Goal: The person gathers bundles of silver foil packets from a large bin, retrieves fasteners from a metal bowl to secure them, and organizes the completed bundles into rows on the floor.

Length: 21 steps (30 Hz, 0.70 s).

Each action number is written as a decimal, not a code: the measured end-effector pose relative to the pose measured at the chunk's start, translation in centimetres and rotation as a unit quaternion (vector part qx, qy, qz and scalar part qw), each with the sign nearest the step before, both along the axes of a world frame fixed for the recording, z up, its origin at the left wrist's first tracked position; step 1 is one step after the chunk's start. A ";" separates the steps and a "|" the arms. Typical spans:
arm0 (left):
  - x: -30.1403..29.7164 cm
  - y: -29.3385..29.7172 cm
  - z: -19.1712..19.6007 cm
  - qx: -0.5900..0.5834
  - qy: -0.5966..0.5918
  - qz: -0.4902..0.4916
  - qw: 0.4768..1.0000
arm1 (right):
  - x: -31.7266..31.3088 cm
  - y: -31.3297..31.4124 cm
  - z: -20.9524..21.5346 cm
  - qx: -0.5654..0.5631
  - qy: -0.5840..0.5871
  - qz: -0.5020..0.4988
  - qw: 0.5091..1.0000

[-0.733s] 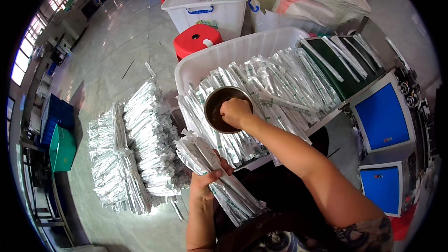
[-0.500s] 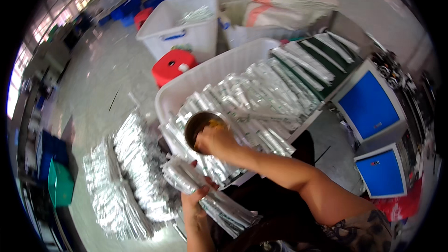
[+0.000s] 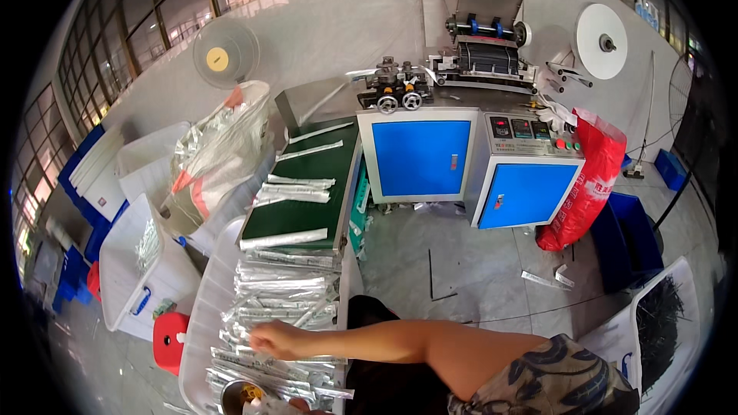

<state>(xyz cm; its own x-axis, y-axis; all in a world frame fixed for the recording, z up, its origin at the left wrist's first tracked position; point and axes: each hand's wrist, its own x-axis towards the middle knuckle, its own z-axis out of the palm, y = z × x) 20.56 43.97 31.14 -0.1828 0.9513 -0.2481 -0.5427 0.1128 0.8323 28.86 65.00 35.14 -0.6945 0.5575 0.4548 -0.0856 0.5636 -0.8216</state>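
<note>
Over a white plastic tub (image 3: 201,338) of long, slim silver packets (image 3: 280,292), my right hand (image 3: 277,340) hovers with its fingers curled. What those fingers hold, if anything, is hidden. At the lower edge, only a little of my left hand (image 3: 298,406) shows, closed by the pale end of a bundle of silver packets (image 3: 265,406). Beside this bundle, a round metal cup (image 3: 233,398) with yellow-orange bits inside sits on the packets. Several more packets lie on a green conveyor belt (image 3: 288,219) that ends above the tub.
A machine with blue-doored cabinets (image 3: 421,157) stands ahead. Left of the tub are a red stool (image 3: 167,342), white bins (image 3: 146,292) and a woven sack (image 3: 223,146). A red bag (image 3: 588,184), blue crate (image 3: 626,242) and white bin of dark strips (image 3: 661,323) are at right.
My view has swung right and up toward the machine. My right hand has come out of the metal cup and is now over the packets. My left hand has dropped mostly out of view.
</note>
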 end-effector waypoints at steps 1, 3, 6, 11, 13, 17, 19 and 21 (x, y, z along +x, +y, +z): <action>0.2 0.1 0.3 0.004 -0.006 -0.002 1.000 | 1.9 -1.1 -0.1 -0.115 0.015 0.105 0.988; 0.4 0.3 1.1 0.017 -0.024 -0.006 1.000 | 5.4 -5.4 -2.0 -0.309 0.135 0.323 0.884; -0.5 -1.1 2.1 0.053 -0.070 0.005 0.996 | 6.2 -10.3 4.5 -0.521 0.090 0.324 0.784; 0.9 -0.5 0.2 0.167 -0.206 -0.081 0.961 | 3.8 -8.0 4.9 -0.033 0.139 0.195 0.970; 2.2 0.1 0.3 0.193 -0.201 -0.131 0.951 | 4.8 -6.1 6.6 -0.037 0.050 0.259 0.964; 4.4 1.9 4.8 0.152 -0.083 -0.135 0.976 | 3.9 -4.7 10.2 0.024 -0.127 0.335 0.933; 4.9 1.9 5.5 0.101 -0.039 -0.133 0.985 | 3.6 -4.7 11.8 0.060 -0.227 0.363 0.902; 5.5 2.3 6.1 0.088 0.030 -0.154 0.984 | 3.0 -4.8 13.2 0.099 -0.306 0.370 0.872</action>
<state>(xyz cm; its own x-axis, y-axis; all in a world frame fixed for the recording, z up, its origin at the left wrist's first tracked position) 26.09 46.25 37.21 0.1124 0.9910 -0.0723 -0.4544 0.1160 0.8832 31.83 60.18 48.31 -0.9770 -0.1934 -0.0900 -0.0662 0.6760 -0.7339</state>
